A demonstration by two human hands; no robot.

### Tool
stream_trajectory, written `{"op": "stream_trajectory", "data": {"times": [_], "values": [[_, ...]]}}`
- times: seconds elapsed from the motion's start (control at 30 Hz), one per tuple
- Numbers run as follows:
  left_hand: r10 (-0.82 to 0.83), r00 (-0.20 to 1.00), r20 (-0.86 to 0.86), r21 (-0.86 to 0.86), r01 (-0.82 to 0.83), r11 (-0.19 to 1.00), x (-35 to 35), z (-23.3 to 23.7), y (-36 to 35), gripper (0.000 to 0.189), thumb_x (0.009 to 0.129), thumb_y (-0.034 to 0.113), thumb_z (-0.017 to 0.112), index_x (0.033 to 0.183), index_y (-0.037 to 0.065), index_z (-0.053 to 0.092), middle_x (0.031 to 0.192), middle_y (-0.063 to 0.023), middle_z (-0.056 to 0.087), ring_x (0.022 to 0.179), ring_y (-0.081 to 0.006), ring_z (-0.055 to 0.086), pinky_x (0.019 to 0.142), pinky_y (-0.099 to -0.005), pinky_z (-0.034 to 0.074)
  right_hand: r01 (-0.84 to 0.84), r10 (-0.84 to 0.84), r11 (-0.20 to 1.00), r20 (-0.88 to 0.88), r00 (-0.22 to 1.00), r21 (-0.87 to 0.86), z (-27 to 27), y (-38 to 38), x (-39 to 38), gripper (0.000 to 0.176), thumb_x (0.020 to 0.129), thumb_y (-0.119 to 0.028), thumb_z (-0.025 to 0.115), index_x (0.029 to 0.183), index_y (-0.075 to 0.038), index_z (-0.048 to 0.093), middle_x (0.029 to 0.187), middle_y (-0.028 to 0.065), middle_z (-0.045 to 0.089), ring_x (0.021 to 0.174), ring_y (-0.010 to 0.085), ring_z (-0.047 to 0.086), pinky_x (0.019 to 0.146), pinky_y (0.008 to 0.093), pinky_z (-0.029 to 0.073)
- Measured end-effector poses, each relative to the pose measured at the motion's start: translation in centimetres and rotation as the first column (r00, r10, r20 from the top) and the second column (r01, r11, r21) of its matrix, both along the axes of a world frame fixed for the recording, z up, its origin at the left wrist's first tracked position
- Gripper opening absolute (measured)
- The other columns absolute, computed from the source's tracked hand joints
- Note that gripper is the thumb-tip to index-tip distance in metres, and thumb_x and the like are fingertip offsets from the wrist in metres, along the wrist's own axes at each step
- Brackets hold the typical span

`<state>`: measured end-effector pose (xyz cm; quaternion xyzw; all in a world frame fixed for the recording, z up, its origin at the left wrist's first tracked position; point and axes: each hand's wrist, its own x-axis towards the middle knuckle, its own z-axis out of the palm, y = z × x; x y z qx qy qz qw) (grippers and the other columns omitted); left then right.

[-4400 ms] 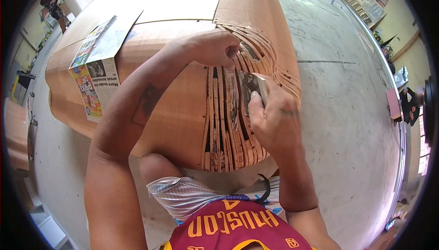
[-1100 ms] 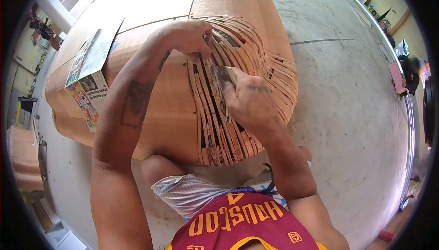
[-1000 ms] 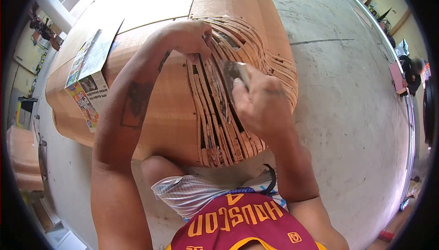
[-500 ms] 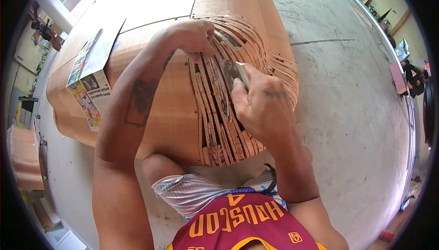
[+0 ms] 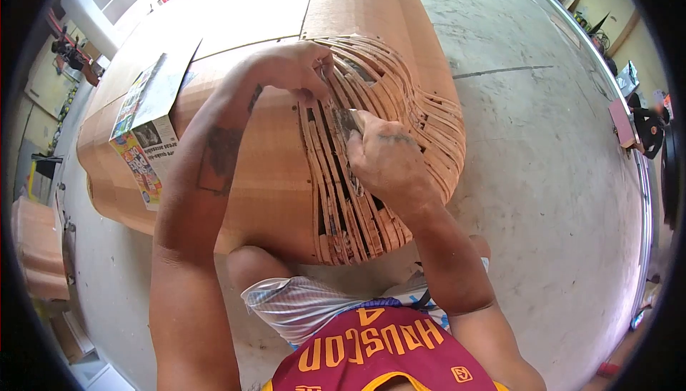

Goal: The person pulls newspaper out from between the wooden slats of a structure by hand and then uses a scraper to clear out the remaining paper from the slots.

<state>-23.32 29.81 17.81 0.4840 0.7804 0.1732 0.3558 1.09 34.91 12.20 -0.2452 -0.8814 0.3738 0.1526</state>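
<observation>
One camera, worn on the head, looks forward and steeply down at close range, with the maroon jersey (image 5: 368,359) crossing the bottom edge (its lettering upside down). The slatted wooden form (image 5: 268,176) sits near, mid-view; the wide, rounded lens bends the floor (image 5: 532,176) and rims everything in black.

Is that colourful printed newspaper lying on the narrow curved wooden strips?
No, the colourful printed newspaper lies on the smooth brown panelled surface, left of the narrow curved wooden strips.
</observation>
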Motion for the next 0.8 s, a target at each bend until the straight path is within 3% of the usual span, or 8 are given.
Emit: {"op": "stream_trajectory", "data": {"times": [0.1, 0.2, 0.23, 0.27, 0.33, 0.43, 0.73, 0.8], "values": [[-0.023, 0.993, 0.119, 0.019, 0.021, 1.0, -1.3, -1.4, 0.3, 0.044, 0.085, 0.012, 0.087, 0.118, -0.001, 0.061, 0.092, -0.0122, 0.075, 0.074, -0.0186, 0.077, 0.063, -0.0323, 0.064, -0.022, 0.022, 1.0, -0.077, 0.997, 0.003, -0.7, 0.3, 0.0, 0.034, 0.101, -0.018, 0.056, 0.124, 0.004, 0.069, 0.096, 0.0344, 0.072, 0.098, 0.0529, 0.07, 0.09, 0.0569, 0.055], [-0.202, 0.979, -0.04, 0.033, 0.203, 0.979, -2.2, -2.0, 1.1, 0.025, 0.083, 0.015, 0.087, 0.088, -0.002, 0.07, 0.081, -0.0081, 0.076, 0.066, -0.0141, 0.072, 0.056, -0.0285, 0.059, -0.011, 0.02, 0.997, -0.107, 0.994, 0.08, -1.2, 0.5, -0.1, 0.035, 0.1, -0.019, 0.057, 0.124, 0.003, 0.07, 0.096, 0.0345, 0.072, 0.097, 0.053, 0.07, 0.091, 0.0568, 0.055], [-0.171, 0.983, -0.073, 0.014, 0.172, 0.985, -1.5, -1.5, 1.1, 0.031, 0.083, 0.016, 0.088, 0.097, -0.003, 0.068, 0.081, -0.0084, 0.076, 0.065, -0.0146, 0.072, 0.055, -0.0311, 0.058, -0.012, 0.017, 0.998, -0.1, 0.995, 0.058, -0.8, 0.4, -0.1, 0.035, 0.099, -0.019, 0.057, 0.124, 0.003, 0.07, 0.096, 0.0342, 0.072, 0.097, 0.0529, 0.07, 0.091, 0.0569, 0.055], [-0.068, 0.997, 0.04, 0.053, 0.066, 0.996, -1.0, -1.1, 0.5, 0.039, 0.083, 0.011, 0.089, 0.107, -0.005, 0.064, 0.085, -0.0136, 0.077, 0.073, -0.0199, 0.079, 0.059, -0.0322, 0.063, -0.013, 0.016, 0.999, -0.083, 0.996, 0.032, -0.4, 0.3, 0.0, 0.036, 0.099, -0.02, 0.057, 0.124, 0.003, 0.07, 0.096, 0.034, 0.072, 0.097, 0.0527, 0.07, 0.091, 0.0569, 0.055], [-0.107, 0.994, 0.012, 0.019, 0.107, 0.994, -1.1, -1.2, 0.6, 0.046, 0.082, 0.015, 0.09, 0.112, -0.002, 0.06, 0.085, -0.012, 0.074, 0.072, -0.0183, 0.075, 0.057, -0.0336, 0.06, -0.019, 0.019, 1.0, -0.082, 0.996, 0.01, -0.2, 0.2, 0.0, 0.036, 0.099, -0.02, 0.057, 0.124, 0.002, 0.07, 0.096, 0.0335, 0.072, 0.096, 0.0524, 0.071, 0.091, 0.0569, 0.055], [-0.134, 0.972, -0.195, -0.052, 0.126, 0.991, 0.5, -0.3, 0.8, 0.049, 0.079, 0.014, 0.093, 0.11, -0.002, 0.06, 0.09, -0.0137, 0.073, 0.076, -0.0209, 0.076, 0.061, -0.0338, 0.062, -0.018, 0.019, 1.0, -0.043, 0.999, 0.022, -0.1, 0.3, 0.1, 0.036, 0.099, -0.02, 0.056, 0.123, 0.002, 0.07, 0.096, 0.0332, 0.073, 0.097, 0.0514, 0.072, 0.091, 0.0567, 0.055], [-0.123, 0.99, -0.067, -0.029, 0.121, 0.992, -0.8, -1.5, 1.0, 0.056, 0.076, 0.012, 0.094, 0.118, -0.001, 0.059, 0.097, -0.0149, 0.075, 0.077, -0.0217, 0.076, 0.061, -0.035, 0.062, -0.041, 0.041, 0.999, -0.028, 0.999, -0.005, 0.3, 0.7, 0.2, 0.034, 0.099, -0.023, 0.057, 0.117, 0.003, 0.07, 0.098, 0.0326, 0.073, 0.095, 0.0506, 0.073, 0.09, 0.0564, 0.056], [-0.288, 0.941, -0.179, -0.101, 0.273, 0.957, -2.5, -3.2, 1.6, 0.06, 0.078, 0.01, 0.092, 0.127, -0.001, 0.059, 0.102, -0.0159, 0.076, 0.081, -0.0229, 0.077, 0.063, -0.036, 0.063, -0.02, 0.021, 1.0, 0.045, 0.999, -0.023, 1.2, 0.0, 0.2, 0.032, 0.102, -0.02, 0.057, 0.12, 0.002, 0.071, 0.1, 0.0308, 0.075, 0.097, 0.049, 0.074, 0.091, 0.0553, 0.058]]}}
